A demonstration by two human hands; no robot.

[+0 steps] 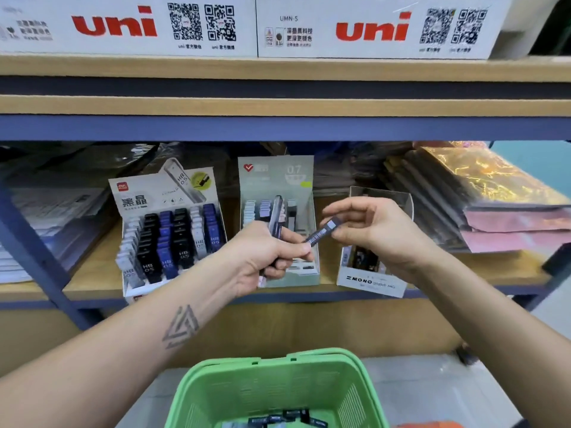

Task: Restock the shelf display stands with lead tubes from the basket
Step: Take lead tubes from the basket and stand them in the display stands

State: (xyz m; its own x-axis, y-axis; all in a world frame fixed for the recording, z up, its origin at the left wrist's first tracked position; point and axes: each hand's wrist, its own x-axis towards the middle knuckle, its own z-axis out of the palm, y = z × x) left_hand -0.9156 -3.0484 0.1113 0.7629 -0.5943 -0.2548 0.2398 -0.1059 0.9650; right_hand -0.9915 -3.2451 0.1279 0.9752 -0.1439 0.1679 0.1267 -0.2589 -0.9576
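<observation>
— Pinching one dark lead tube (323, 232) between thumb and fingertips of the right hand (367, 230), slanted, lower end reaching toward the left hand (272, 251). Looks like a hand-off or a quick sort before slotting.

— And gripped in the left hand?

— Curled round a small bundle of tubes (276, 222), ends poking up above the fist; probably kept there as a ready supply, so the right can place one at a time.

— Held where, relative to the shelf (327, 267)?

— Hovering over the shelf's front edge, directly before the middle display stand (278, 193), the one marked 07, rows only partly filled. Likely the target, though the tube's grade cannot be read.

— Other stands?

— Toward the left, a stand (167, 230) packed with HB 0.5 tubes in tidy rows, near the front edge. To the right, a MONO box (372, 282), partly hidden behind the right hand.

— Further out?

— Below, a green basket (278, 387) with a few dark tubes (287, 418) left at the bottom, parked close for short reaches. Stacked paper goods (482, 211) at the shelf's right end; uni cartons (191, 26) on the board above.
</observation>
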